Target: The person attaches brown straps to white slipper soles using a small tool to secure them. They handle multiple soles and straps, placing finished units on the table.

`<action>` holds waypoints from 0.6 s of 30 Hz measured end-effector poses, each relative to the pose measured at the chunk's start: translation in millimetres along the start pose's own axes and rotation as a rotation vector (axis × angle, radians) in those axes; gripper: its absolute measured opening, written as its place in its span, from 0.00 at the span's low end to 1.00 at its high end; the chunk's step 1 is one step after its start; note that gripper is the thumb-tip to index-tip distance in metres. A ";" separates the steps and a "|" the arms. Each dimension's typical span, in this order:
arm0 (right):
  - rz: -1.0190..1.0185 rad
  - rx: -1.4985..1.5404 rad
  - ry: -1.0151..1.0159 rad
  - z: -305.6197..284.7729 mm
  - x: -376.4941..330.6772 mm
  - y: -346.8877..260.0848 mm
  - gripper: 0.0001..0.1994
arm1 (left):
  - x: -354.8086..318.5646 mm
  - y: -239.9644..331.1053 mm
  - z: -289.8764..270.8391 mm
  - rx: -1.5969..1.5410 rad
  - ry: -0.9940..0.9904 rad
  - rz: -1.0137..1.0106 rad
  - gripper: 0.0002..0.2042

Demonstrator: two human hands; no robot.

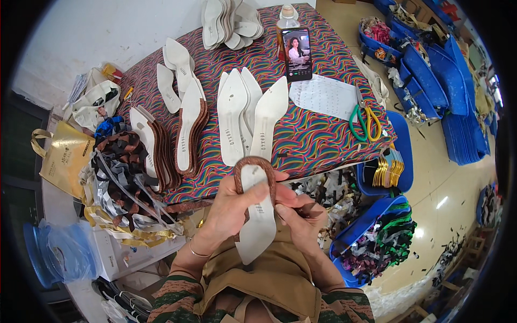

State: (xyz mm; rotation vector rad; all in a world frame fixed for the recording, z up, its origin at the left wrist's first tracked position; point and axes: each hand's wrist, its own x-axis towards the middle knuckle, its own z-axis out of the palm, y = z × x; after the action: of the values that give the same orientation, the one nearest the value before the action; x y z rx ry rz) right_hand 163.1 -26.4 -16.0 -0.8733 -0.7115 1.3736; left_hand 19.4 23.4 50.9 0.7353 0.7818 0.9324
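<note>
My left hand [234, 207] grips a white pointed shoe insole [257, 223], thumb across its middle. A brown glittery strip [253, 162] is wrapped around the insole's rounded heel end. My right hand [299, 218] presses the strip's loose end [312, 209] against the insole's right edge. Both hands are held over my lap, just in front of the table's near edge.
The table has a multicoloured wavy cloth [318, 134] with more white insoles [245, 116], some edged brown [188, 129], a stack at the back [229, 21], a phone [297, 54], paper [323, 96] and scissors [363, 121]. A pile of strips [126, 185] lies left. Blue baskets of scraps [377, 237] stand right.
</note>
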 end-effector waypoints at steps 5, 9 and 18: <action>0.015 -0.123 -0.105 -9.2 -2.3 3.7 0.04 | 4.5 2.4 -12.6 -0.103 0.017 0.104 0.13; 0.034 -0.169 -0.145 -16.9 -6.7 3.4 0.05 | 5.4 -0.9 -3.5 -0.104 0.112 0.154 0.11; -0.201 -0.540 -0.278 -23.9 14.9 -2.3 0.02 | 18.0 -14.1 -18.0 -0.518 -0.189 0.070 0.12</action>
State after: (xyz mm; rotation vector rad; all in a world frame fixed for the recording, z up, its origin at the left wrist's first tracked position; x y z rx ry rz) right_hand 185.9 -14.2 -27.3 -1.0014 -1.3893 1.1463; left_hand 17.0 37.4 25.5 0.3877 0.3247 1.0556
